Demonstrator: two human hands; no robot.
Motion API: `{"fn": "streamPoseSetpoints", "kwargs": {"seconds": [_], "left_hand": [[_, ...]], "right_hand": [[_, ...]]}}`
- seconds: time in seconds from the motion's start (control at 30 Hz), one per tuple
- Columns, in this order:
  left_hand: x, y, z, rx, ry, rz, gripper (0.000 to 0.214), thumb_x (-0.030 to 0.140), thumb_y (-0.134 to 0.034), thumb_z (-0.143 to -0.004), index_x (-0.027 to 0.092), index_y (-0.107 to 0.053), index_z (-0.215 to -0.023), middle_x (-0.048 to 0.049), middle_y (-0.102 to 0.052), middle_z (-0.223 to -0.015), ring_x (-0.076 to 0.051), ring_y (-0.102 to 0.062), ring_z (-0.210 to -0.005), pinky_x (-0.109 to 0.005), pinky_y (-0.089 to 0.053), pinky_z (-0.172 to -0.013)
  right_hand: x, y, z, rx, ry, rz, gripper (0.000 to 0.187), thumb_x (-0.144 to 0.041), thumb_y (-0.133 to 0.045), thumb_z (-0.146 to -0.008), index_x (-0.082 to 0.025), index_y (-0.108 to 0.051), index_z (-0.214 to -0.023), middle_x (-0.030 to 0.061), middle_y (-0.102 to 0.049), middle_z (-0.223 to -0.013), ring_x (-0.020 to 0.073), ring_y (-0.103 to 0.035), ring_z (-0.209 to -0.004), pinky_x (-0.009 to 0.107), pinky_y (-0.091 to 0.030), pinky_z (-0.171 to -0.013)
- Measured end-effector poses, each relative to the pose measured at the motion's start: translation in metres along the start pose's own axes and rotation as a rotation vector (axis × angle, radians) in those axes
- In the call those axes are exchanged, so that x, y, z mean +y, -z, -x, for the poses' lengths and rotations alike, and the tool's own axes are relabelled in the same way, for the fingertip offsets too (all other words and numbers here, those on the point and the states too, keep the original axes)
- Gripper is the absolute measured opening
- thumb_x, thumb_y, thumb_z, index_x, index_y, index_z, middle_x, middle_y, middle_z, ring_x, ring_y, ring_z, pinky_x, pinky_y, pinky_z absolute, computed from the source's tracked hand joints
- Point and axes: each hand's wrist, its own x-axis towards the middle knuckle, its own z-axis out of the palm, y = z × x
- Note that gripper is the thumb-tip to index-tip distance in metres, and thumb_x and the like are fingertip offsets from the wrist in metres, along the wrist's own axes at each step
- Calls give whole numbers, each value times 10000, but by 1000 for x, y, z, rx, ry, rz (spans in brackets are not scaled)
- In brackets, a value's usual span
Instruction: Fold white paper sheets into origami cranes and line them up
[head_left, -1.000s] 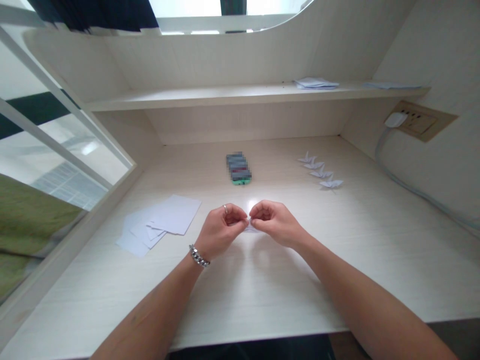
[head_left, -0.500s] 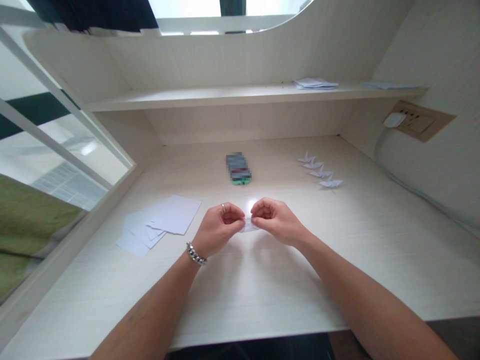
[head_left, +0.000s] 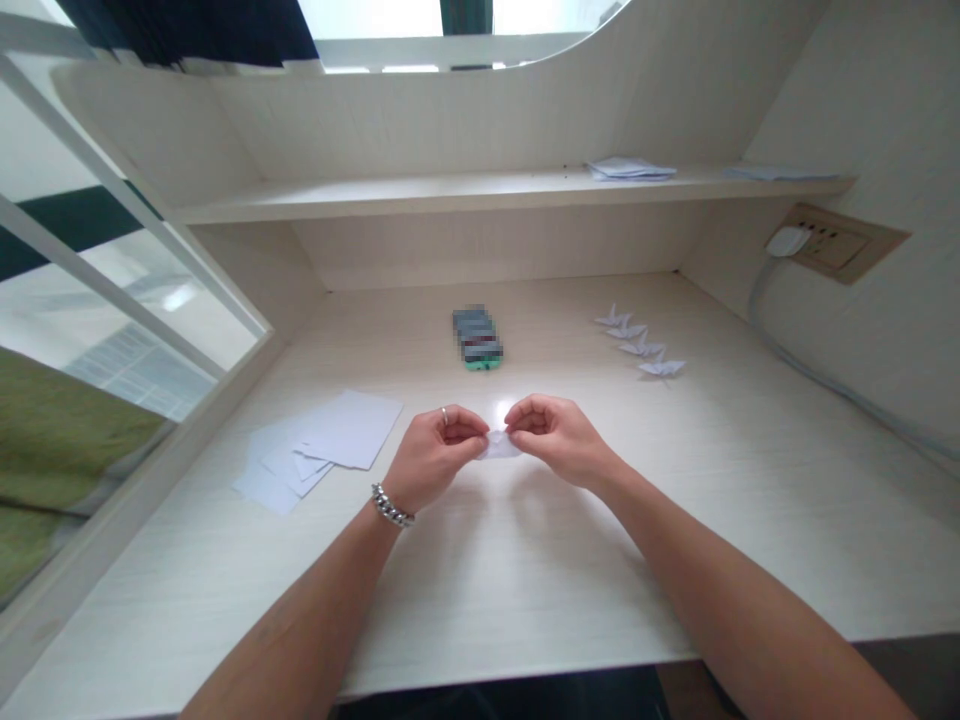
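A small piece of folded white paper [head_left: 500,445] is held just above the desk between my two hands. The fingers and thumb of my left hand [head_left: 442,448] pinch its left side; this hand has a ring and a chain bracelet [head_left: 391,507] at the wrist. At the paper's right side my right hand [head_left: 556,438] is closed in a similar pinch. My fingers hide both ends of the paper, so its full folded shape cannot be made out.
Several loose white paper sheets [head_left: 352,430] lie left of my hands. Folded paper cranes [head_left: 661,369] stand in a row at the back right. A blurred dark object with a green edge [head_left: 478,340] lies behind my hands. Papers [head_left: 631,169] rest on the shelf [head_left: 450,190]; a cable [head_left: 795,360] runs down the right wall.
My right hand has shifted slightly right and up, so the gap between the hands is a little wider and more of the folded paper shows. My left hand has barely moved.
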Motion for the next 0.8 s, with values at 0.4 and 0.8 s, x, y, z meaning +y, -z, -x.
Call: {"fn": "streamPoseSetpoints", "kwargs": {"seconds": [0.4, 0.8], "left_hand": [[1, 3, 1, 16, 23, 30, 112, 102, -699, -626, 130, -699, -734, -20, -716, -674, -119, -642, -613, -221, -515, -600], [-3, 2, 1, 60, -3, 13, 154, 193, -750, -651, 139, -707, -789, -48, -747, -744, -162, -694, -688, -245, -547, -642]], "right_hand": [[-2, 1, -2, 5, -63, -103, 261, -150, -638, -699, -159, -650, -960, 47, -720, -786, 165, -657, -699, 282, -487, -633], [-2, -1, 0, 62, 35, 20, 160, -213, -648, -767, -169, -652, -920, 66, -724, -858, 193, -683, -802, 313, -525, -721]]}}
